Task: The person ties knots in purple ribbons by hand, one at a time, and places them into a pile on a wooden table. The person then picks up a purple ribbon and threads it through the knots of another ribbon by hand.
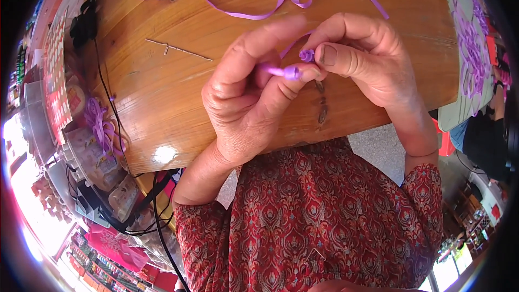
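Observation:
Both my hands are raised over the wooden table (178, 86), working close together on purple ribbon. Across the thumb of my left hand (246, 89) lies a strand of purple ribbon (292, 73) with a small rolled or knotted end; its index finger is lifted and blurred. Between thumb and index finger, my right hand (362, 57) pinches a small purple ribbon knot (307, 55). A thin length of ribbon runs behind the fingers, partly hidden. To the left of my hands, a thin twisted wire (178, 50) rests on the tabletop.
Long loose purple ribbons (238, 13) lie along the table's far side. A black cable (105, 75) crosses the left edge near a ribbon bundle (100, 124). More purple ribbons (473, 59) cover a pale table at right, where another person (489, 135) is partly visible.

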Tool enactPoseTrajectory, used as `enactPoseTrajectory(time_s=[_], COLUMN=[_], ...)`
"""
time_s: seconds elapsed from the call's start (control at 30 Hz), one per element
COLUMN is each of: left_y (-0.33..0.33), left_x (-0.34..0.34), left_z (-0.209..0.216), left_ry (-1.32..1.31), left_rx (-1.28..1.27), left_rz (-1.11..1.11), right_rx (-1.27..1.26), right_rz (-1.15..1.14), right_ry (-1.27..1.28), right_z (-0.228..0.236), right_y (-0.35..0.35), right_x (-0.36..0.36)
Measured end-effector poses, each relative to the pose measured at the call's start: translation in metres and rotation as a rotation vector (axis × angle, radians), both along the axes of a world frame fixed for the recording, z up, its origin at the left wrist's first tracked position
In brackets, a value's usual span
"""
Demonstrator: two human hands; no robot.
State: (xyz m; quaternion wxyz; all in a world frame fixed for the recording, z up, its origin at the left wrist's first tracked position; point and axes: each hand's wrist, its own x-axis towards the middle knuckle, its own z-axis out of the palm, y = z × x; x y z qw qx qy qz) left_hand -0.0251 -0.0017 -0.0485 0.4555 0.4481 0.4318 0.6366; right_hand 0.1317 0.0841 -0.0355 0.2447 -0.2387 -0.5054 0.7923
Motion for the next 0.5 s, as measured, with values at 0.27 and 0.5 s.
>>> enactPoseTrajectory(time_s=[0.27,0.5], left_y=[-0.002,-0.004], left_x=[-0.008,-0.010], left_z=[-0.005,-0.002], left_ry=[-0.114,-0.339], left_rx=[-0.072,-0.178], left_rz=[-0.037,-0.055], right_rx=[0.394,0.508], right_rz=[-0.175,-0.137], right_ry=[-0.045,0.008], right_z=[0.008,0.003], right_y=[-0.004,-0.001], right_x=[0.001,0.003])
